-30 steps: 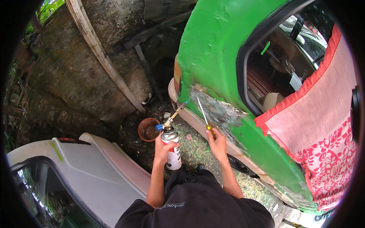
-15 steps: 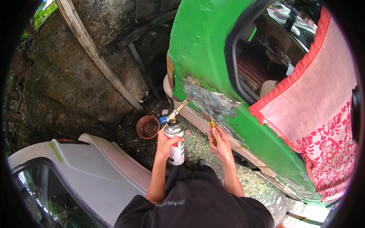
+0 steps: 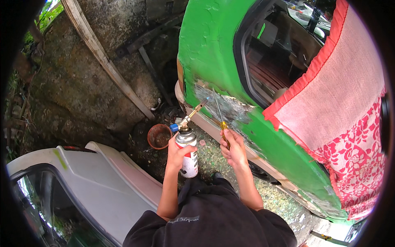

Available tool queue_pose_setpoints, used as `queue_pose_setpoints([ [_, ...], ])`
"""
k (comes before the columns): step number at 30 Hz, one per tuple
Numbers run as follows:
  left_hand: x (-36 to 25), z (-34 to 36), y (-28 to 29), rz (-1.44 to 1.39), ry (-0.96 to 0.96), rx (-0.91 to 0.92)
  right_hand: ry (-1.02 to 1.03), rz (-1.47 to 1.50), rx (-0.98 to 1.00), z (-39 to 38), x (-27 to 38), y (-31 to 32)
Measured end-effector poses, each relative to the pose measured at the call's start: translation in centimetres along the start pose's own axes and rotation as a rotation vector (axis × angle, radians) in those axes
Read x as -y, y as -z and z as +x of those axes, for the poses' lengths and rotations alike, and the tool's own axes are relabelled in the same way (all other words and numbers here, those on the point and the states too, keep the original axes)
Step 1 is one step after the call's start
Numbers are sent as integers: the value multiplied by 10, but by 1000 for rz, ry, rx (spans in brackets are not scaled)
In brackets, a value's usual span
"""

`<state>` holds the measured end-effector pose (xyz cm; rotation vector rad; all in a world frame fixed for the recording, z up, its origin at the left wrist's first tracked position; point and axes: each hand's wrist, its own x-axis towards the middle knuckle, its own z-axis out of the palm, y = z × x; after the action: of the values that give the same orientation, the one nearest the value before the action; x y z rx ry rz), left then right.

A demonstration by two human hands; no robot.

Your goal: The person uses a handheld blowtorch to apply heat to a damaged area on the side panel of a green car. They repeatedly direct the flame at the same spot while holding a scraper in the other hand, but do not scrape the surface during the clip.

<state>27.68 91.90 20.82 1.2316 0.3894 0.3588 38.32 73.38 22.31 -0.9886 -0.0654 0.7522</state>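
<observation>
My left hand (image 3: 178,153) is wrapped round the can of a gas blowtorch (image 3: 189,164), which has a brass nozzle and a blue knob. A small bluish flame shows at the nozzle tip, close to a scorched, bare patch (image 3: 230,110) on the green car body (image 3: 214,53). Closed in my right hand (image 3: 234,149) is a screwdriver (image 3: 223,125) with a clear yellow handle. Its long shaft points up to the upper part of the patch, where paint is blistered and peeled; whether the tip touches cannot be made out.
A red and pink patterned cloth (image 3: 325,119) hangs over the green car at right. A grey-white car (image 3: 103,177) stands at left. An orange-brown pot (image 3: 159,136) sits on the ground beyond my left hand. A long weathered beam (image 3: 103,57) leans against the wall.
My right hand and the screwdriver have moved a little up and left. The torch has shifted slightly left. The green car sits somewhat farther left in view.
</observation>
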Motion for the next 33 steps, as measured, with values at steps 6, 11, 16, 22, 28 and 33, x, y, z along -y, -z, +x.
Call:
queue_pose_setpoints([
  [6, 0, -1, -1, -2, -11, 4, -65, 83, -28, -4, 6, -3],
  [11, 1, 0, -3, 0, -24, -35, -68, 137, -20, -14, -2, 11],
  [16, 4, 8, -2, 52, -17, -36, -67, 84, -11, 3, 5, 2],
  [22, 2, 14, -3, 24, -53, -25, -65, 82, -30, -14, 1, 13],
  [28, -7, 18, -6, -2, -29, 2, -75, 228, 17, -8, -5, 12],
  [33, -3, 17, 3, 23, -17, -8, -211, 526, 166, -13, 6, 13],
])
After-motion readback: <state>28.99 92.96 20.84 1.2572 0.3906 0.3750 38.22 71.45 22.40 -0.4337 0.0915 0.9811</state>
